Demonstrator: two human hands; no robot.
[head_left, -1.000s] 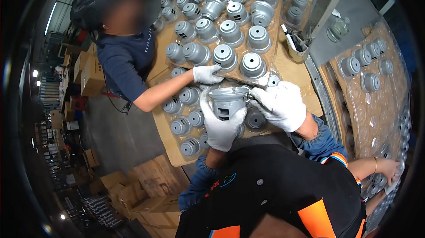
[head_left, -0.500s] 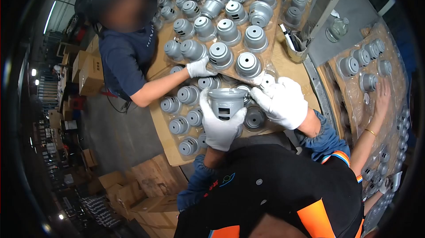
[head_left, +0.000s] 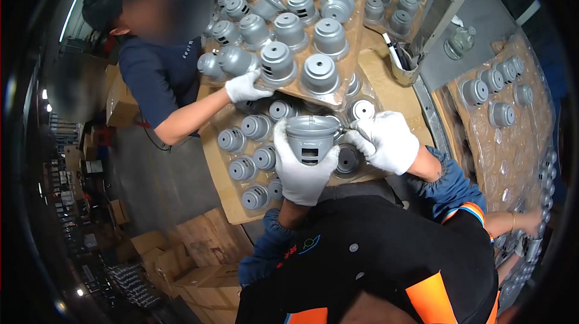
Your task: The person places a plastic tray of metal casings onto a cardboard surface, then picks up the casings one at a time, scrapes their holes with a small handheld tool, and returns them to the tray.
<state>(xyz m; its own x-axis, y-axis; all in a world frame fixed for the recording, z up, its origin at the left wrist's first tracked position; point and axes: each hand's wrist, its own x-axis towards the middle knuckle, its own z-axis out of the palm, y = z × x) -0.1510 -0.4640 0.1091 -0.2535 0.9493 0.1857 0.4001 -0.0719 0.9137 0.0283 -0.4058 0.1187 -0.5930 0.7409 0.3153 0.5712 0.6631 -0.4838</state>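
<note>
My left hand [head_left: 304, 178], in a white glove, is closed round a grey cup-shaped metal housing [head_left: 312, 134]. The housing has its wide rim up and rectangular slots facing me. At the right side of its rim, my right hand [head_left: 386, 143], also gloved, is closed with fingertips pinched on something small and thin; what it is I cannot make out. Below my hands, similar grey housings [head_left: 255, 127] sit in a clear plastic tray, partly hidden by my hands.
A co-worker's gloved hand [head_left: 246, 87] grips an upper tray of housings [head_left: 345, 82]. A pen cup [head_left: 404, 73] and a glass bottle [head_left: 460, 41] stand at the right. Another person's bare hand [head_left: 531, 222] is over a tray [head_left: 491, 149] there. Cardboard boxes [head_left: 211, 288] lie lower left.
The co-worker's upper tray has shifted left, uncovering more housings beneath. The bare hand at the right has moved down toward the lower right. My hands keep nearly the same place on the housing.
</note>
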